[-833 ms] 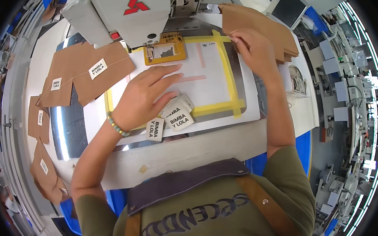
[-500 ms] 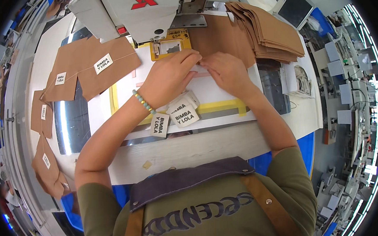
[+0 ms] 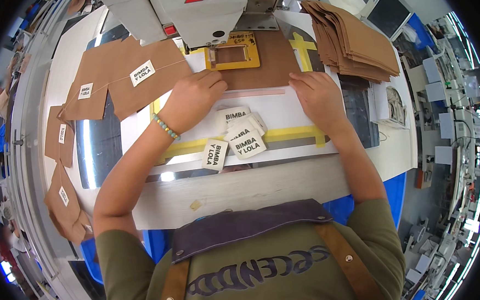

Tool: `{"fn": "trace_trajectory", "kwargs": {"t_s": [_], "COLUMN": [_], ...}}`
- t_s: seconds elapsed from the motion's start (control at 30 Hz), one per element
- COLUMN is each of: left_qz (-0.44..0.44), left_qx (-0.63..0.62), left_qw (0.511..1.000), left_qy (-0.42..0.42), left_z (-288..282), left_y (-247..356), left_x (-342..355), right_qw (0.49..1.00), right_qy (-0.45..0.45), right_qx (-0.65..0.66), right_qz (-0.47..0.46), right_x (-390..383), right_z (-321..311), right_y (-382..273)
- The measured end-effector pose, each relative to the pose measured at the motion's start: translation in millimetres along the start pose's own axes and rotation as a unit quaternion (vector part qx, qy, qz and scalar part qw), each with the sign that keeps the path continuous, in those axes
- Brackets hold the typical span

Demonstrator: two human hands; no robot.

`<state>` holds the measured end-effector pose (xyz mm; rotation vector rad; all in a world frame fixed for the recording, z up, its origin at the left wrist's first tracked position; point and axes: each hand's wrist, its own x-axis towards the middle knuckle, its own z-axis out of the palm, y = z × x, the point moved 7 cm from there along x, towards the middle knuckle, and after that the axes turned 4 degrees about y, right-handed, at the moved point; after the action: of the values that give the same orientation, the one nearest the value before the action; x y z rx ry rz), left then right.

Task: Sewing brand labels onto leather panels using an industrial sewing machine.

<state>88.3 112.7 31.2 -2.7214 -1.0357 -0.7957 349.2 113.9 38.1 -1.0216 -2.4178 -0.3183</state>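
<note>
Now have brown panel [image 3: 278, 54] flat at ctr, partly under yellow frame [image 3: 232, 66], w/ brown showing thru the window. See left hand [image 3: 193, 100] at 8 o'clock & right hand [image 3: 319, 95] at 4, parted to its two near corners, vs bunched together at its near edge a moment ago, when still lying just right of that window. Read the change as panel tucked in & being squared up by hand. On left, see fingers bent, tips at near-left corner; can't tell if gripping or just pressing. On right, see thumb & forefinger drawn close at near-right corner; again can't tell if pinching or only resting. Find loose white labels [image 3: 239, 136] approx 7 o'clock, overlapping on white sheet [image 3: 281, 111], touched by neither hand, none in the window, w/ yellow tape [image 3: 291, 133] running past twd 5 o'clock. Farther out, note machine head [image 3: 199, 15] at 10, stack of brown panels [image 3: 351, 41] at 3, thread-linked labelled brown pieces [image 3: 122, 63] at 9. Beyond stack, spot monitor [image 3: 389, 13] at 2 & white box [image 3: 380, 108] at 4, contents unclear
</note>
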Motion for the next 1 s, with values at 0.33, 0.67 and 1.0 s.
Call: {"fn": "trace_trajectory", "kwargs": {"t_s": [0.33,0.67,1.0], "left_qz": [-0.040,-0.163,-0.181], "left_qx": [0.077,-0.015,-0.061], "left_qw": [0.996,0.983,0.981], "left_qy": [-0.005,-0.079,-0.037], "left_z": [-30.2,-35.8,-43.3], "left_y": [-16.7,0.2,0.1], "left_x": [-54.8,-76.1,-74.6], "right_qw": [0.990,0.983,0.973], "right_qy": [-0.069,-0.138,-0.025], "right_qx": [0.120,0.120,0.211], "right_qz": [0.005,0.003,0.094], "right_x": [8.5,2.6,-11.4], "right_z": [13.5,16.2,-1.9], "right_y": [-18.8,-21.9,0.2]}}
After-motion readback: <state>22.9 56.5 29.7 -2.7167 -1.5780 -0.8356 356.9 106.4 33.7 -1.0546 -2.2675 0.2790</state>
